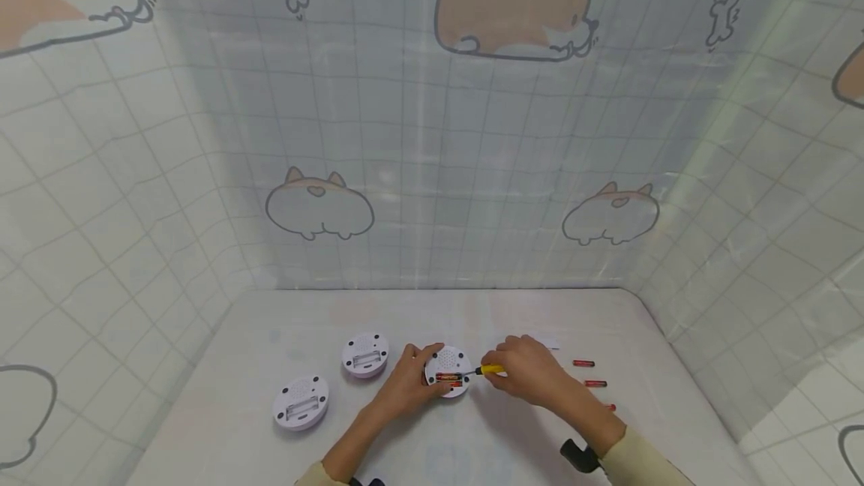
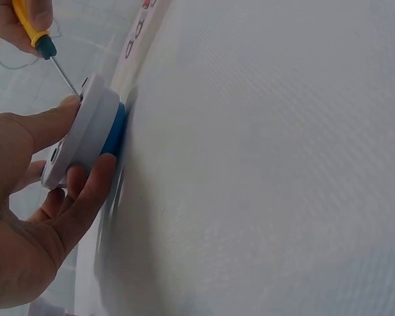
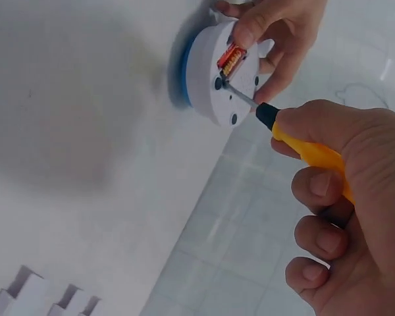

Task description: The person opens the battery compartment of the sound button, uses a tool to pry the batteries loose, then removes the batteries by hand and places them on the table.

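Note:
My left hand (image 1: pixel 407 381) grips a round white battery-powered device (image 1: pixel 448 357) by its sides, its underside facing up. Red-and-gold batteries (image 1: pixel 448 377) lie in the open compartment, and in the right wrist view the left thumb rests beside them. A blue part (image 2: pixel 115 135) shows at the device's lower side. With curled fingers, my right hand (image 1: pixel 533 370) holds a screwdriver (image 3: pixel 319 157) by its yellow handle. The thin metal shaft reaches to the compartment's edge, the tip right at the end of a battery.
Two similar round devices, one farther back (image 1: pixel 365 343) and one nearer (image 1: pixel 301 412), stand on the left with compartments open. Loose batteries (image 1: pixel 583 363) lie in a column on the right. Small white pieces (image 3: pixel 27 294) sit on the table. A patterned curtain (image 1: pixel 466 231) encloses the table.

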Demonstrator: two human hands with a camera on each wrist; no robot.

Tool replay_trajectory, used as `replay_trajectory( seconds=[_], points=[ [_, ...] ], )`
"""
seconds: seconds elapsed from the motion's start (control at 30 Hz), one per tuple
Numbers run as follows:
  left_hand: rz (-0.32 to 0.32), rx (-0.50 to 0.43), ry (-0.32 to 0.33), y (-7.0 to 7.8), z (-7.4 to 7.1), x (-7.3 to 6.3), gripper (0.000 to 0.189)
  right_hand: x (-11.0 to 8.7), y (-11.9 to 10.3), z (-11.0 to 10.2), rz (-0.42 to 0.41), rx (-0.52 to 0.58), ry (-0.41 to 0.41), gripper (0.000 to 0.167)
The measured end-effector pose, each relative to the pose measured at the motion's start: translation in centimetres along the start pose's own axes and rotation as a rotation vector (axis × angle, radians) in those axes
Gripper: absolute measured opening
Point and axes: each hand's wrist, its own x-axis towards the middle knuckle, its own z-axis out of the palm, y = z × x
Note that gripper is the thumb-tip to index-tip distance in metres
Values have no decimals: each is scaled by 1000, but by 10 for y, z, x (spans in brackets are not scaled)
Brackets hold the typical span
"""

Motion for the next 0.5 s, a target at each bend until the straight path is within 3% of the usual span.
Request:
replay_trajectory(
  seconds=[0.3,0.5],
  points=[
    [-15,-2,2,3,-1,-1,77,4,-10,-2,-94,-112,43,18],
    [11,17,12,3,-1,-1,77,5,-4,-2,-34,15,1,18]
  ],
)
